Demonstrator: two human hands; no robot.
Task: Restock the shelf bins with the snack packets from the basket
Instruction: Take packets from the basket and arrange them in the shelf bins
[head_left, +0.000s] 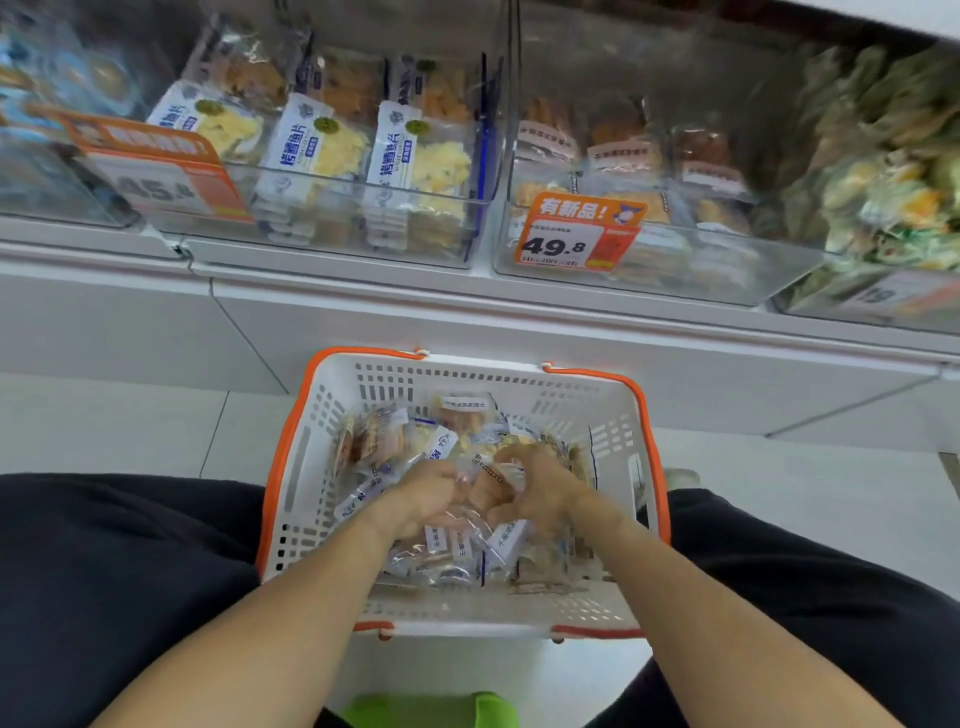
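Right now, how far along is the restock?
Done: the clear bins on the shelf already hold rows of packets. In hand: both hands, left and right, are down in the basket, curled around snack packets. Left: many packets still fill the basket, so plenty remains.

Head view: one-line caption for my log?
Both hands gather packets in the basket below shelf bins.

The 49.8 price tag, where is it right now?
In the head view, the 49.8 price tag hangs on the front of a clear bin, right of centre on the shelf, above the basket.
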